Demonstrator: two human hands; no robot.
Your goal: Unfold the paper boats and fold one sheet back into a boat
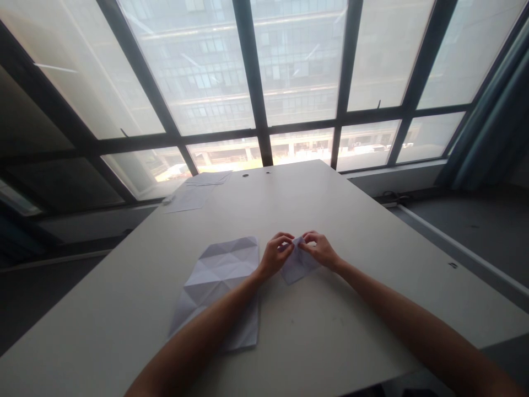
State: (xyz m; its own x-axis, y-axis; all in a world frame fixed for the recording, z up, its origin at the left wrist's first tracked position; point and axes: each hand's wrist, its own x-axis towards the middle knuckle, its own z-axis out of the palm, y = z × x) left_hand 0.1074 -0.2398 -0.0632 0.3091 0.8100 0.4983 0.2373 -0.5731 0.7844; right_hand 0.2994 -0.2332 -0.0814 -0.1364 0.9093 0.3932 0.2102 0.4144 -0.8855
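A small folded sheet of white paper [298,268] is held just over the table in front of me. My left hand [278,255] pinches its upper left edge between thumb and fingers. On the other side, my right hand [318,248] pinches the paper near its top corner, so the two sets of fingertips almost meet. The paper's lower part hangs down between the hands. Under and beside my left forearm lies a larger creased sheet [229,264], marked with crossing fold lines and partly covered by the arm.
The white table [289,198] stretches away toward large framed windows [297,71]. Several flat papers [190,197] lie at its far left edge. Two small dark round spots, one a hole [245,175], show at the far end. A blue-grey curtain [475,132] hangs at right.
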